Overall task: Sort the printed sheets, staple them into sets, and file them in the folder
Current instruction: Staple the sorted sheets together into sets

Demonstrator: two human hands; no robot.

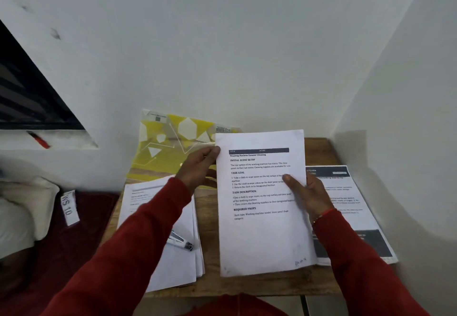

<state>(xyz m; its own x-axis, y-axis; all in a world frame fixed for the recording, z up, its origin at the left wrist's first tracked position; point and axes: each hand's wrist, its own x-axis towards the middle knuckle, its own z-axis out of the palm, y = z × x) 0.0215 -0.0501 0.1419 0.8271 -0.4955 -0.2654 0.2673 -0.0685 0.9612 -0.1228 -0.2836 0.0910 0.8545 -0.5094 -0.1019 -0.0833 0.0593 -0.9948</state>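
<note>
held set: "Washing Machine Exterior Cleaning" sheets [262, 204], lifted over wooden table [247, 284], tilted toward camera, bottom edge near table front.
left hand [197, 169]: pinching top-left edge of held set, thumb on front; fingers behind, hidden.
right hand [309, 192]: gripping right edge mid-height, thumb across the print, rest behind paper.
left pile [178, 254]: loose white sheets, fanned at lower corner, partly under left sleeve.
stapler [179, 240]: grey, on left pile, just below left forearm.
right pile [353, 207]: "KITCHEN" header sheets, flat on table, partly behind held set and right wrist.
folder [173, 140]: yellow, hexagon pattern, at back of table against wall, left hand in front of it.
step guess: sorting by header, nothing stapled yet as far as visible.
risk 1: sheet count in held set unclear; back page could slide off unseen, mixed sets.
risk 2: left sleeve dragging over fanned left pile, could knock stapler or push sheets off table edge.
risk 3: edges not squared before stapling, crooked staple missing a page.
risk 4: dropped on wrong pile if header misread.
</note>
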